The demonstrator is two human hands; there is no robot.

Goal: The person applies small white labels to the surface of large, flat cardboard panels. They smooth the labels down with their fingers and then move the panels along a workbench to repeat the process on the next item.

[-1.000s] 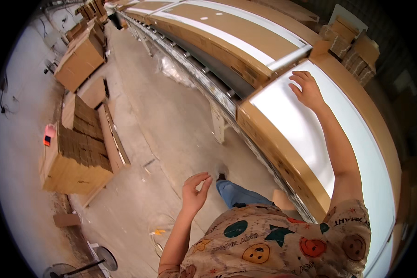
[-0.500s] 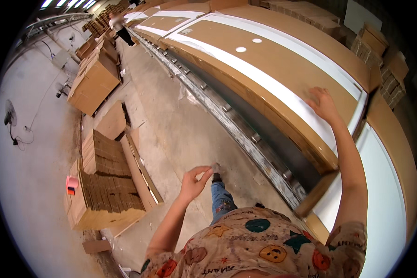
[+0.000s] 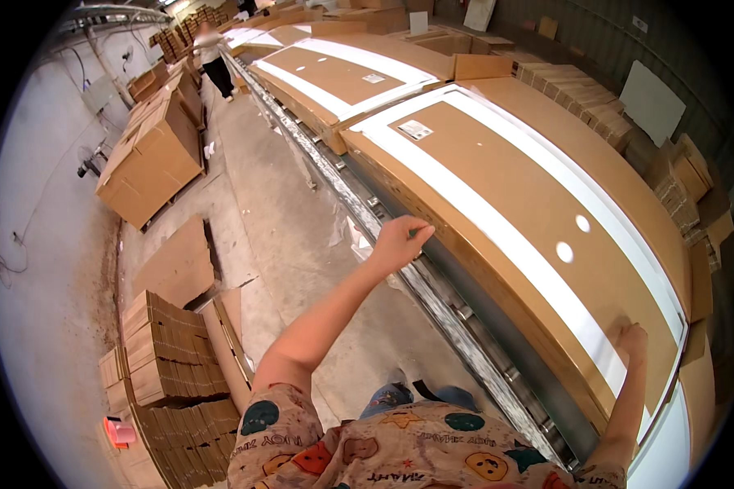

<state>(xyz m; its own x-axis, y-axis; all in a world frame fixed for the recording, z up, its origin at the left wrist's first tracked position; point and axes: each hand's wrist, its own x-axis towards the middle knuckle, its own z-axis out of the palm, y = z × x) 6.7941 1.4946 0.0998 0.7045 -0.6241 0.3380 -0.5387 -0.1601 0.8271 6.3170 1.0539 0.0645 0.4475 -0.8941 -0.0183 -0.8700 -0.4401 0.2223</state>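
Observation:
A long, shallow cardboard carton (image 3: 465, 265) lies on the conveyor to my right. In it is a flat brown sheet (image 3: 514, 187) with bright white strips along its edges, two white round spots and a small label (image 3: 416, 129). My left hand (image 3: 404, 243) hovers by the carton's near side, above the conveyor rail; its fingers are curled together, and whatever they may hold is hidden. Low over the sheet's near end is my right hand (image 3: 633, 338), nearest the white strip. Its fingers are small and blurred, and contact with the sheet cannot be made out.
The roller conveyor (image 3: 444, 301) runs away from me, with another similar carton (image 3: 342, 77) farther along. Stacked folded cardboard (image 3: 183, 359), a pink tape roll (image 3: 121, 432) and a big box (image 3: 151, 155) stand left. Another person (image 3: 212, 61) stands far off beside the conveyor.
The view has moved along the conveyor, bringing the label end of the carton closer. My left hand has gone up and right to the carton's side; my right hand appears lower, its fingers less spread.

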